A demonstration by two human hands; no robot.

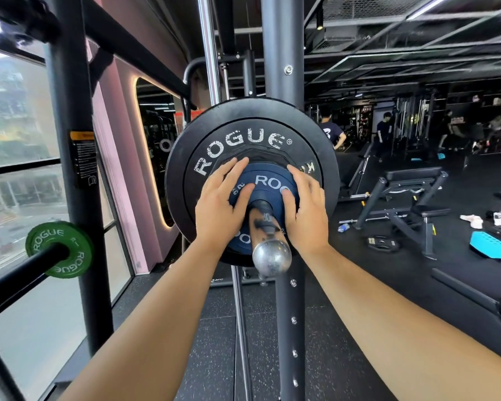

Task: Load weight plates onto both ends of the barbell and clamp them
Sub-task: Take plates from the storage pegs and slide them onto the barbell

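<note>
A: Status on the bar?
B: This end: big black rubber bumper plate [243, 140] is on the chrome barbell sleeve [271, 256]. Small dark-blue change plate [268, 180] is on the sleeve too and looks seated against the black one.
A: Hands?
B: Left hand [220, 198] and right hand [304, 209] lie flat on the blue plate's face, either side of the sleeve. Fingers [235, 169] straight and spread, pressing, gripping nothing.
A: Clamp?
B: None visible on the sleeve. I'd call it not yet fitted. Far end is out of view, can't tell.
A: Any bins or holders?
B: No bins. Black storage peg [26, 270] on the left carries one small green plate [59, 249].
</note>
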